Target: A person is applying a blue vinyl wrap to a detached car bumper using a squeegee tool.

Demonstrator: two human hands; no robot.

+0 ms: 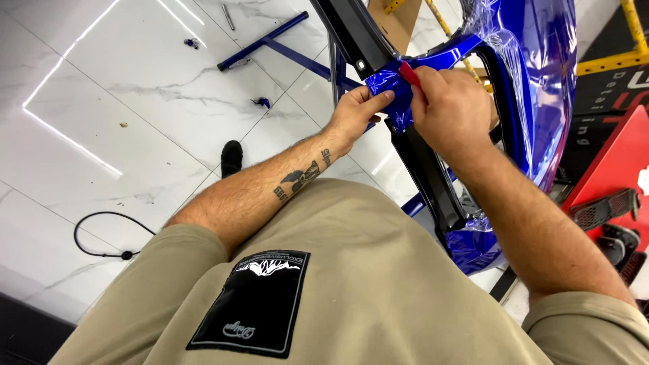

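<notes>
From the head camera we see one glossy blue wrapped car panel on a blue stand, filling one to three o'clock. Our left hand pinches a loose flap of blue film at twelve o'clock, thumb on top. Our right hand, just beside it, is closed around one red squeegee whose tip presses on the same flap.

We judge the film could crease or tear if the flap is pulled unevenly, and the hard tip could score the wrap if it is angled too steeply.

On the white marble floor we count one black cable at eight o'clock, two blue film scraps and one black shoe.
</notes>
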